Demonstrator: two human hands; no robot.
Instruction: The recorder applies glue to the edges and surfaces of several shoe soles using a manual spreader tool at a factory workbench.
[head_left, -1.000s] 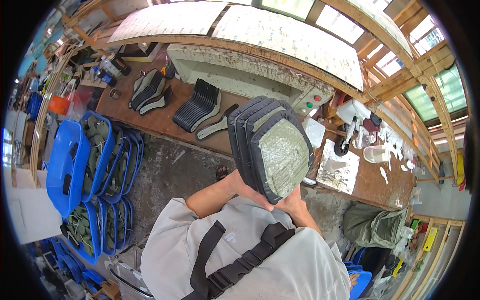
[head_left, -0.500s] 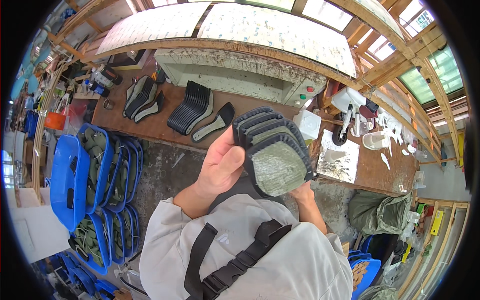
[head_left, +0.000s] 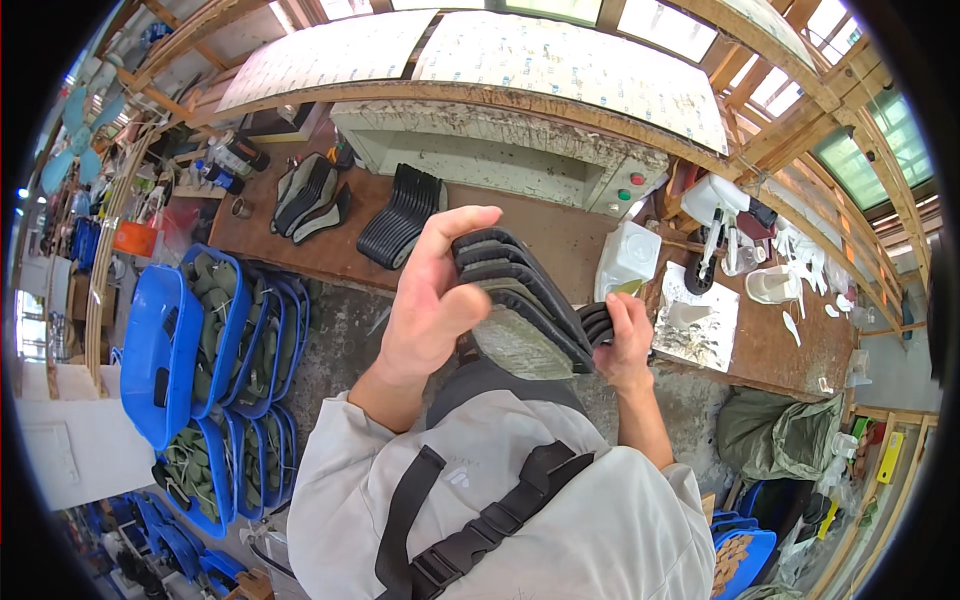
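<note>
Soles (head_left: pixel 528 308) have tilted (mid-frame), baring layered edges. Right hand (head_left: pixel 625 342) grips them; left hand (head_left: pixel 415 312) curls alongside, hold unclear.

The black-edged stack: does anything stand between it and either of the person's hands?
Nothing visible does. The right hand grips the narrow end of the black-edged stack; the open left hand is beside its wide end, though whether it touches is unclear.
</note>
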